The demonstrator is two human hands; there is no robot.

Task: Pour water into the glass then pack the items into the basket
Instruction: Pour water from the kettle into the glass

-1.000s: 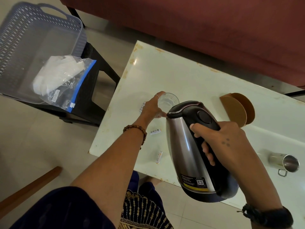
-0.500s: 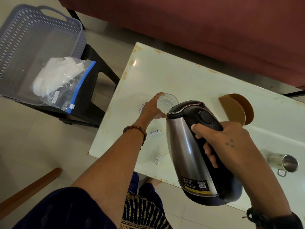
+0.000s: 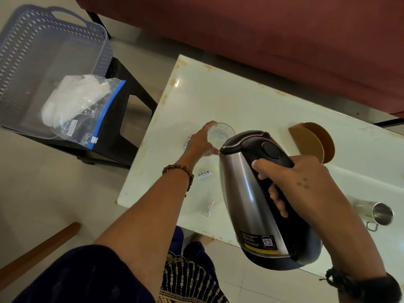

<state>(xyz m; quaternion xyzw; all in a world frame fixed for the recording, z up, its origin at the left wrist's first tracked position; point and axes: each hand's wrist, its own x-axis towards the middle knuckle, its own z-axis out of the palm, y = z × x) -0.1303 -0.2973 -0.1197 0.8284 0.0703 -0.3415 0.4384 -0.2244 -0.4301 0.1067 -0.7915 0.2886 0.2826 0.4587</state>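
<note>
The glass [image 3: 220, 135] stands on the white table [image 3: 240, 106], near its left end, and the left hand [image 3: 200, 143] is curled round its side, thumb and fingers steadying it. Right over it leans the kettle [image 3: 258, 193], tipped well forward, spout end at the rim of the glass, with the right hand [image 3: 293, 178] wrapped tight about the black handle. So this is the pouring step, right in the middle of it by my reckoning. Whether water is running yet I can't quite make out; the kettle's lid hides the spout and the glass is too clear to show a level.

What comes next, I'd say, calls for a slow tilt and a firm hold on that glass, then righting the kettle before it overfills.

Around them, the packing waits. Small batteries [image 3: 204, 174] lie scattered on the near side of the table, brown coasters [image 3: 310, 143] stand in their holder beyond the kettle, and a steel mug [image 3: 376, 212] lies on its side at the right. Off to the left, the grey basket [image 3: 54, 51] sits on a black stool [image 3: 118, 119], a plastic bag [image 3: 80, 108] draped over its near rim.
</note>
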